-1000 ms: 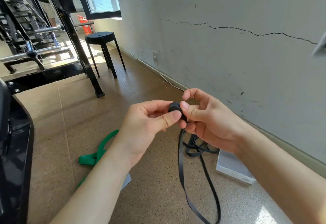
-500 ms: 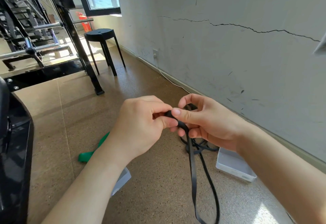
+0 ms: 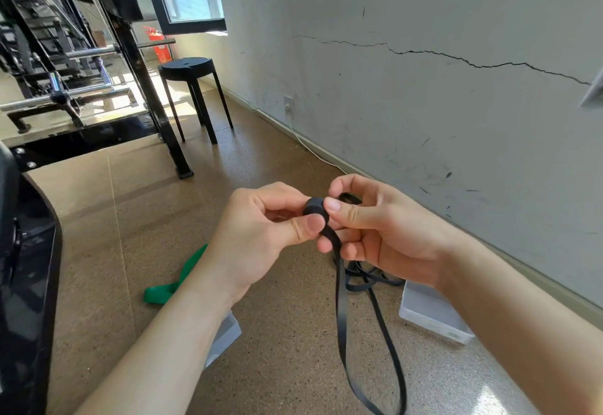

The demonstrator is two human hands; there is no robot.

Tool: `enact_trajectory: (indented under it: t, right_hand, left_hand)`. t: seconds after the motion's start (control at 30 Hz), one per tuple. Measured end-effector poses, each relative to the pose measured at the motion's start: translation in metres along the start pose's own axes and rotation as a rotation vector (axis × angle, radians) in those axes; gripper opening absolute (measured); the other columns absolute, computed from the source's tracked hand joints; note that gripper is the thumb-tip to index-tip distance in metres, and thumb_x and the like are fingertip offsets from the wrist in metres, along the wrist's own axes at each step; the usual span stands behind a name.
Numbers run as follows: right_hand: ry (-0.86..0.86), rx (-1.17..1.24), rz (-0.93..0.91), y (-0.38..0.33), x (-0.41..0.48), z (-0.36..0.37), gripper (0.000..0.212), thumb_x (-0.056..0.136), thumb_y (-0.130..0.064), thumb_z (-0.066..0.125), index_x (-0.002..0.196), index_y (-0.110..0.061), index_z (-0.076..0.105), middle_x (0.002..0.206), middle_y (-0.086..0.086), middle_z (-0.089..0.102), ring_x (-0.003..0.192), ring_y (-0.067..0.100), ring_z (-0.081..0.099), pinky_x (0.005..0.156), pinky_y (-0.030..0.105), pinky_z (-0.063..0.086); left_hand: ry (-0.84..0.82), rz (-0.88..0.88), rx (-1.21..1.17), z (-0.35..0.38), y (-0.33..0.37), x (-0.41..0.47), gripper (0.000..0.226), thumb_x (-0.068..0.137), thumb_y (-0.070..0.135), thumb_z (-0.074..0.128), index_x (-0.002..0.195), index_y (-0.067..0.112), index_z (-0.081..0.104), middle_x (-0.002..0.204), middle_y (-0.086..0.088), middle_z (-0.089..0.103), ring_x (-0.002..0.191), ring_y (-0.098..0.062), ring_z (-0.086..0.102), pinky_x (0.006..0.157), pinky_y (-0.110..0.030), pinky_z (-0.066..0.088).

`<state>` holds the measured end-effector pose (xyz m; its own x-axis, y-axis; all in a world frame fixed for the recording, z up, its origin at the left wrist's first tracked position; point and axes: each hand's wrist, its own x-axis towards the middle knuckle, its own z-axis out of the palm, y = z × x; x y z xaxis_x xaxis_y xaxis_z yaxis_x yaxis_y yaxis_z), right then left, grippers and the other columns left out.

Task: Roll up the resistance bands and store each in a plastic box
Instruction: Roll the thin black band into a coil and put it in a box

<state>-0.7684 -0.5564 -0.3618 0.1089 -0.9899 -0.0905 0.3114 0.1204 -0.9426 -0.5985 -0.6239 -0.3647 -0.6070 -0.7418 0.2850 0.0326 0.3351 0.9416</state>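
Observation:
A black resistance band (image 3: 341,303) hangs from my hands, its top end wound into a small tight roll (image 3: 315,208). My left hand (image 3: 261,235) pinches the roll between thumb and fingers. My right hand (image 3: 375,232) pinches it from the other side, with the band running down through its fingers. The loose length loops down to the floor. A green band (image 3: 176,280) lies on the floor behind my left forearm. A clear plastic box (image 3: 430,313) sits on the floor under my right wrist; another box (image 3: 225,336) shows beneath my left forearm.
A black stool (image 3: 192,88) stands by the grey cracked wall (image 3: 424,88). A black gym rack with steel bars (image 3: 81,55) fills the back left. A black machine edge (image 3: 29,267) runs down the left side. A white cable (image 3: 310,148) follows the skirting.
The roll has turned further and shows again between my thumbs after being covered by my left fingers half a second ago. Both hands stay close together at chest height.

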Motion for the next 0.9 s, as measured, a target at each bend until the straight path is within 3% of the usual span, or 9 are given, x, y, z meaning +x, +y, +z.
enact_trajectory:
  t: [0.07,0.17,0.3,0.37,0.5,0.57,0.63,0.77,0.9]
  right_hand:
    - [-0.010,-0.049,0.049,-0.0016,0.0000,0.0001,0.037,0.078,-0.024,0.068,0.103,-0.016,0.042,0.081,0.020,0.070,0.063,0.023,0.065,0.045,0.020,0.047]
    - [0.017,-0.111,0.062,-0.0008,0.0009,0.0004,0.040,0.078,-0.033,0.069,0.102,-0.016,0.042,0.082,0.021,0.070,0.061,0.023,0.064,0.046,0.019,0.048]
    - [0.075,-0.184,0.009,0.0054,0.0042,0.0013,0.042,0.077,-0.025,0.071,0.101,-0.016,0.038,0.077,0.019,0.069,0.061,0.023,0.063,0.046,0.020,0.043]
    - [0.085,-0.154,-0.014,0.0062,0.0056,0.0014,0.042,0.077,-0.021,0.070,0.101,-0.017,0.035,0.076,0.019,0.069,0.060,0.024,0.063,0.045,0.019,0.043]
    - [0.056,-0.016,-0.057,0.0035,0.0057,0.0022,0.041,0.077,-0.015,0.066,0.103,-0.017,0.034,0.070,0.016,0.067,0.057,0.022,0.064,0.044,0.018,0.045]
    - [0.037,0.041,-0.075,0.0032,0.0061,0.0030,0.041,0.076,-0.012,0.066,0.103,-0.018,0.036,0.069,0.014,0.066,0.058,0.023,0.063,0.045,0.018,0.047]
    - [0.026,0.075,-0.081,0.0035,0.0065,0.0036,0.041,0.076,-0.012,0.066,0.103,-0.018,0.037,0.069,0.012,0.065,0.061,0.024,0.061,0.046,0.018,0.048]
    - [-0.006,0.086,-0.023,0.0037,0.0068,0.0027,0.036,0.083,-0.014,0.070,0.102,-0.018,0.040,0.078,0.017,0.068,0.066,0.026,0.064,0.048,0.021,0.049]
    - [-0.021,-0.020,0.035,-0.0003,0.0069,0.0016,0.035,0.084,-0.028,0.072,0.101,-0.016,0.044,0.087,0.023,0.070,0.068,0.026,0.066,0.049,0.021,0.050]
  left_hand:
    - [0.013,0.049,0.134,-0.0039,0.0014,0.0019,0.004,0.070,0.022,0.078,0.074,0.020,0.076,0.077,0.003,0.067,0.076,-0.013,0.064,0.068,-0.025,0.050]
    - [0.028,0.120,0.427,-0.0095,0.0028,0.0032,0.016,0.070,0.015,0.081,0.075,0.029,0.076,0.078,0.008,0.068,0.075,-0.013,0.064,0.068,-0.029,0.050]
    - [0.013,0.179,0.665,-0.0099,0.0057,0.0014,0.020,0.071,0.010,0.081,0.076,0.029,0.076,0.075,0.012,0.065,0.077,-0.010,0.060,0.065,-0.020,0.045]
    - [0.011,0.123,0.610,-0.0108,0.0026,0.0020,0.021,0.073,0.012,0.080,0.077,0.032,0.075,0.076,0.011,0.066,0.077,-0.009,0.062,0.068,-0.019,0.047]
    - [-0.040,-0.110,0.023,-0.0067,-0.0006,0.0023,0.021,0.072,0.020,0.080,0.092,0.013,0.076,0.082,-0.009,0.073,0.080,-0.022,0.069,0.083,-0.034,0.054]
    - [-0.033,-0.153,-0.129,-0.0043,-0.0037,0.0018,0.028,0.071,0.020,0.077,0.096,0.006,0.074,0.082,-0.016,0.072,0.078,-0.024,0.066,0.085,-0.041,0.051]
    - [-0.011,-0.148,-0.150,-0.0034,-0.0026,0.0019,0.029,0.070,0.022,0.079,0.094,0.006,0.075,0.083,-0.017,0.072,0.078,-0.022,0.065,0.083,-0.042,0.051]
    - [0.052,-0.060,-0.042,-0.0064,-0.0001,0.0031,0.031,0.064,0.025,0.078,0.086,0.004,0.075,0.081,-0.013,0.072,0.077,-0.020,0.069,0.069,-0.024,0.053]
    - [0.015,0.031,0.165,-0.0113,0.0019,0.0040,0.012,0.066,0.024,0.082,0.074,0.017,0.077,0.075,-0.003,0.071,0.073,-0.016,0.067,0.069,-0.026,0.052]
